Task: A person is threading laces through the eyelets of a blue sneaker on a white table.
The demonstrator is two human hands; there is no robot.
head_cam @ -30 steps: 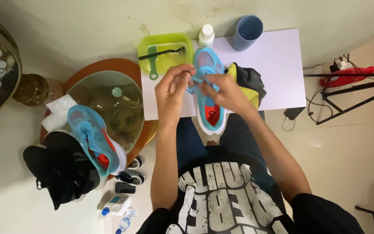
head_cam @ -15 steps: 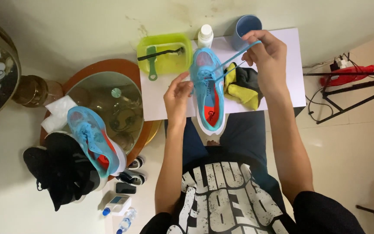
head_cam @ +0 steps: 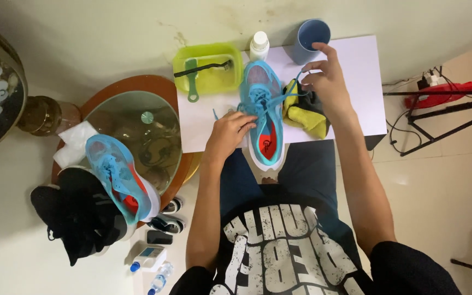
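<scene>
Lace [head_cam: 286, 94] pinched in right hand [head_cam: 326, 82], now lower; left hand [head_cam: 230, 131] grips shoe [head_cam: 263, 117].

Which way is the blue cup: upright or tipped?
Upright. The blue cup stands on the white table, its open mouth facing the overhead camera. Whether it holds anything, cannot tell.
</scene>
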